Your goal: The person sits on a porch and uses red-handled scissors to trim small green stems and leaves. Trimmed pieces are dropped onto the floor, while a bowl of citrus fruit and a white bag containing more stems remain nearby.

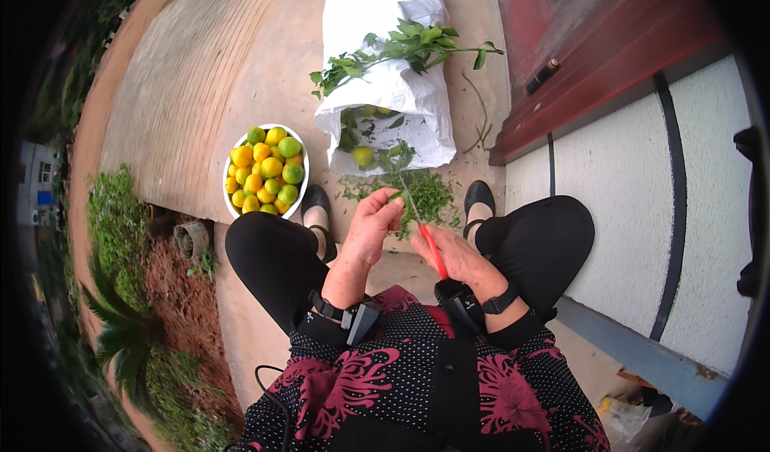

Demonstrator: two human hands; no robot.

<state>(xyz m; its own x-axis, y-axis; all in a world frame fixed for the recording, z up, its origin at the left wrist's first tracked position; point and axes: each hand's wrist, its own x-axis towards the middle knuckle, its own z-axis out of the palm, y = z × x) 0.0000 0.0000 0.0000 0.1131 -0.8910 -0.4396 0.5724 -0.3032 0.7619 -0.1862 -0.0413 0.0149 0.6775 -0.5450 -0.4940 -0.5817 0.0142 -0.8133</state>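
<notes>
My left hand (pixel 374 223) is closed in a pinch on a small green leaf piece (pixel 396 196). Gripped in my right hand (pixel 461 257) is a red-handled cutting tool (pixel 433 249), its thin blade pointing away from me, close beside the left fingertips. Whether it is a knife or scissors I cannot tell. Shredded green leaves (pixel 433 196) lie on the ground below, between my shoes. Beyond them a white sack (pixel 385 103) lies with its mouth toward me. Inside that mouth are leaves and a yellow-green citrus fruit (pixel 363 156). A leafy branch (pixel 417 45) rests across the sack.
A white bowl (pixel 225 181) heaped with yellow, orange and green citrus fruits (pixel 265 167) stands left of my left shoe (pixel 316 203). My right shoe (pixel 479 198) is beside the leaf pile. A dark red door (pixel 593 59) and white wall (pixel 609 187) border the right. Plants (pixel 120 219) grow at left.
</notes>
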